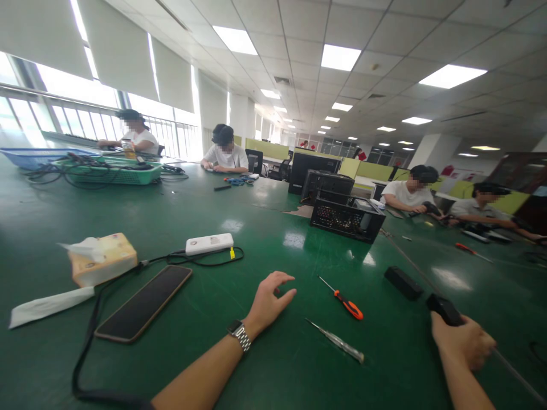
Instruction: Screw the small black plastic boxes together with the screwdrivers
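Note:
My left hand (271,299) is held over the green table, thumb and fingers apart, with nothing in it. A watch (240,334) with a metal band is on that wrist. At the right, my right hand (461,341) is closed around a black block-like object (444,310) whose exact kind I cannot make out. A similar black block (403,283) lies just beyond it. Between my hands are an orange-and-black screwdriver (348,304) and, closer to me, a slim screwdriver with a clear handle (342,344).
Left on the table (265,239) are a phone (145,304), tissue pack (105,259), white power strip (209,244) and black cable (96,319). Computer cases (346,219) stand ahead. A green basket (106,173) holds cables. Several people sit around the table.

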Motion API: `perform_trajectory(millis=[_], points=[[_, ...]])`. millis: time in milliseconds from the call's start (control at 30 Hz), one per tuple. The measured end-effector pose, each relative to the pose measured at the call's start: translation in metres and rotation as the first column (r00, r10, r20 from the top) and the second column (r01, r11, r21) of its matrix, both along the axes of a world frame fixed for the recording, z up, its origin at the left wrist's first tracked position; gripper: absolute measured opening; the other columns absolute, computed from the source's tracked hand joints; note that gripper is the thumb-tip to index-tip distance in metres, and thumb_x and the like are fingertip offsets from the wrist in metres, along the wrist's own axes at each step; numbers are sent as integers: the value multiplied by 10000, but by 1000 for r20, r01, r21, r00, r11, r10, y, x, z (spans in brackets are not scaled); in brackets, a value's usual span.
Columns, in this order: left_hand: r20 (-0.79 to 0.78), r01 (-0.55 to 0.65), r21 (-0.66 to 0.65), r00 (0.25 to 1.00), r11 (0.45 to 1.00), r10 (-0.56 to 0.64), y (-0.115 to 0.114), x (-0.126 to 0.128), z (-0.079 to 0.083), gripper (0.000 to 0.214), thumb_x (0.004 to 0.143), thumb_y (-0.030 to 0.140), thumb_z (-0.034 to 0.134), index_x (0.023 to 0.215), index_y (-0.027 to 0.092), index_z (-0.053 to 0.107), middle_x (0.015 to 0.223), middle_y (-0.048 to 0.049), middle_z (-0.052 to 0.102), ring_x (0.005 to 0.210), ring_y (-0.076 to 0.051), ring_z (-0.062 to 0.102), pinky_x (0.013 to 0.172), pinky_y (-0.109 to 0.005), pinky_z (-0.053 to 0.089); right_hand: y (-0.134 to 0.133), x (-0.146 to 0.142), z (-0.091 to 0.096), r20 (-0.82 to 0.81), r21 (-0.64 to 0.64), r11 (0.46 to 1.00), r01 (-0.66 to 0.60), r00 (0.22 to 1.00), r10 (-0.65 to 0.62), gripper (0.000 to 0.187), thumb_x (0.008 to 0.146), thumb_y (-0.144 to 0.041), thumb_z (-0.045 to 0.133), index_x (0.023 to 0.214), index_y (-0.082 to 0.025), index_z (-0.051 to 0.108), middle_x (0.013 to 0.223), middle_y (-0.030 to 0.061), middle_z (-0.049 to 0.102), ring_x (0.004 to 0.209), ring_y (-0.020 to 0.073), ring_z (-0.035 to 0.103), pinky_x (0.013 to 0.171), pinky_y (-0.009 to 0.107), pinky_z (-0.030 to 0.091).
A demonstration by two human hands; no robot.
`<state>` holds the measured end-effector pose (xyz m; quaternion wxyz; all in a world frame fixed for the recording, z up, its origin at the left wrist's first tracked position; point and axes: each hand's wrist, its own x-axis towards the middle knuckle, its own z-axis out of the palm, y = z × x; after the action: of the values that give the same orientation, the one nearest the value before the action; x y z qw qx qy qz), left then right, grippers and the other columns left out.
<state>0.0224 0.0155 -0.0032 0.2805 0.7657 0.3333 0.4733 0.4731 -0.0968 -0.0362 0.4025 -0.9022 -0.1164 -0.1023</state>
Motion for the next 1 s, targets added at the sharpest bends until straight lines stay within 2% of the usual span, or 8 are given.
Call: perform_trajectory(millis=[200, 300, 367, 467, 633, 733, 867, 1000], points=[[-17, 0, 5, 1000, 1000, 1, 0, 0, -1, 177, 829, 233, 618, 1001, 211, 655, 981, -39, 663, 863, -186, 610, 680, -271, 484, 17, -20, 6, 67, -170, 985, -24, 997, 35, 807, 703, -627, 529, 1298, -83, 483, 1328, 331, 369, 1193, 527, 360, 853, 655, 335], [-19, -11, 4, 1000, 1000, 11, -1, 0, 0, 165, 830, 227, 611, 986, 207, 658, 965, -40, 665, 850, -185, 611, 674, -271, 483, 14, -21, 10, 154, -159, 987, -12, 987, 37, 764, 729, -622, 500, 1268, -80, 512, 1326, 307, 383, 1188, 522, 365, 879, 639, 339], [-19, -14, 0, 1000, 1000, 14, -1, 0, 0, 159, 833, 229, 605, 980, 204, 661, 955, -40, 667, 843, -185, 614, 674, -271, 485, 15, -22, 10, 263, -125, 980, -153, 948, 181, 697, 772, -597, 463, 1276, -117, 509, 1304, 257, 423, 1171, 460, 428, 887, 573, 387], [-21, -10, -6, 1000, 1000, 10, -2, 0, 0, 157, 837, 233, 598, 976, 202, 666, 943, -39, 671, 835, -184, 618, 671, -268, 487, 27, -24, 5, 263, -134, 902, -411, 862, 432, 715, 802, -582, 437, 1352, -125, 432, 1301, 226, 432, 1006, 352, 585, 824, 466, 468], [-28, -2, -21, 1000, 1000, 2, -5, 2, -1, 164, 830, 223, 602, 976, 202, 676, 925, -37, 675, 816, -178, 616, 657, -260, 484, 51, -12, -6, 110, -270, 866, -420, 880, 462, 831, 815, -646, 357, 1480, -162, 237, 1483, 220, 244, 1133, 420, 526, 817, 532, 471], [-42, 2, -32, 999, 999, -4, -7, 3, -1, 165, 831, 231, 604, 974, 204, 680, 913, -38, 678, 810, -178, 617, 653, -256, 483, 59, 0, -7, 84, -314, 858, -406, 889, 451, 717, 842, -620, 317, 1424, -205, 375, 1476, 173, 306, 1205, 439, 462, 824, 563, 460], [-48, 7, -36, 999, 999, -9, -7, 3, -2, 162, 836, 232, 602, 977, 203, 675, 909, -35, 675, 805, -172, 619, 650, -252, 482, 60, 8, -5, 97, -238, 903, -358, 916, 389, 597, 843, -563, 367, 1261, -185, 563, 1310, 199, 480, 1071, 410, 557, 759, 516, 490], [-65, 18, -25, 998, 1000, -19, -4, 3, -3, 176, 850, 245, 586, 1001, 206, 667, 922, -36, 671, 813, -172, 618, 664, -258, 489, 50, -15, 2, 245, -102, 917, -387, 883, 400, 574, 813, -568, 456, 1159, -144, 630, 1146, 206, 573, 935, 358, 597, 739, 476, 498]])
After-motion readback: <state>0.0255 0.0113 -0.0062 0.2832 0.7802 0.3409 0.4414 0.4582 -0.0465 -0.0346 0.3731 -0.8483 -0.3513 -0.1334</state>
